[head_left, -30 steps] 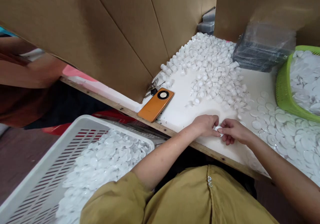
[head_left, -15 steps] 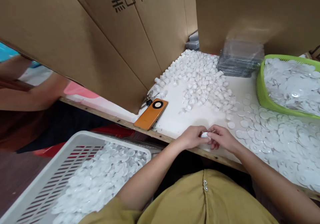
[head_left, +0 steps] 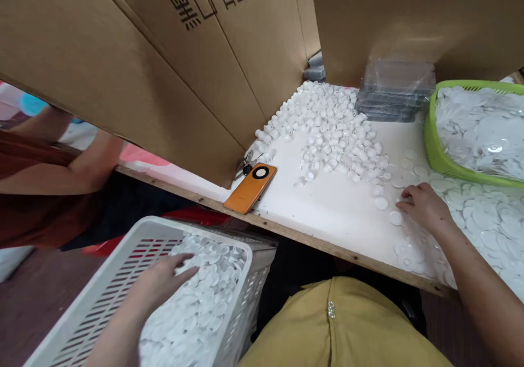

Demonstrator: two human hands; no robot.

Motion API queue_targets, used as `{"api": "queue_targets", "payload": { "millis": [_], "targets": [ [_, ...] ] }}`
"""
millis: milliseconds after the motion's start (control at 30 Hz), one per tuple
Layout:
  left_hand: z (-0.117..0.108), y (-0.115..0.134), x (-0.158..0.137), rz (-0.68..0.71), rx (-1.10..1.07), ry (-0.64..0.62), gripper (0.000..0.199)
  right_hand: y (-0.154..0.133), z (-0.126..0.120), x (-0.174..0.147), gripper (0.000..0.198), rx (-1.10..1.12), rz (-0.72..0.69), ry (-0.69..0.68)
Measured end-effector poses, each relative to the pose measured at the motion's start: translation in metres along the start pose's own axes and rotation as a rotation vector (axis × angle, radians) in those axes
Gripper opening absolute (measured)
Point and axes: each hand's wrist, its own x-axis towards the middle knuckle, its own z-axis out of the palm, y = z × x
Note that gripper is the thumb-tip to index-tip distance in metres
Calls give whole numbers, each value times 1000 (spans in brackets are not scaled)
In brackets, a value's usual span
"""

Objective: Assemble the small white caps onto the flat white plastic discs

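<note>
My left hand (head_left: 164, 278) reaches down into the white slotted basket (head_left: 123, 268) at lower left, its fingers spread over the pile of white assembled caps (head_left: 196, 301) inside. My right hand (head_left: 423, 206) rests on the white table among the flat white discs (head_left: 483, 230), fingertips touching one disc near the pile's left edge. A heap of small white spouts (head_left: 331, 132) lies farther back on the table.
An orange phone (head_left: 250, 188) and keys lie at the table's front edge. A green basket (head_left: 434, 148) of discs stands at right, next to stacked clear trays (head_left: 393, 91). Cardboard walls (head_left: 164, 72) close the back. Another person's arm (head_left: 61, 159) is at left.
My hands were joined at the table edge on one white piece. Now the left hand has gone down into the white basket and the right has moved right to the discs.
</note>
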Motion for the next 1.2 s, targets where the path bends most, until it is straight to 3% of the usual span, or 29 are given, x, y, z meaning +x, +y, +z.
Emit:
{"api": "queue_targets", "payload": {
  "millis": [67, 133, 233, 333, 400, 500, 600, 733, 833, 933, 1067, 1200],
  "targets": [
    [3, 53, 11, 49, -38, 97, 39, 1, 2, 1, 18, 28, -23, -13],
    [5, 121, 25, 191, -156, 168, 35, 1, 2, 3, 19, 42, -30, -7],
    [17, 230, 42, 531, -374, 151, 27, 2, 0, 5, 21, 10, -23, -9],
    [37, 324, 55, 910, -339, 136, 29, -2, -4, 4, 23, -20, -25, -43],
    [49, 372, 62, 1074, -215, 129, 37, -7, -8, 2, 23, -13, -3, -77],
    [60, 411, 72, 1110, -46, 87, 32, -12, -11, -3, 22, 30, 26, -90],
    [64, 412, 76, 1007, -92, 16, 23, -10, -9, -8, 19, 146, 27, -28],
    [61, 378, 68, 804, -425, -188, 27, -8, -3, -11, 24, 457, 119, 18],
    [57, 351, 59, 658, -522, -360, 27, -16, 0, -10, 25, 750, 149, -68],
    [57, 333, 56, 696, -426, -255, 16, -33, 2, -10, 25, 912, 124, -170],
    [62, 318, 61, 696, -426, -83, 12, -60, 1, -12, 25, 946, 95, -236],
    [59, 303, 65, 707, -556, -143, 23, -88, -1, -12, 25, 1040, 111, -315]
  ]
}}
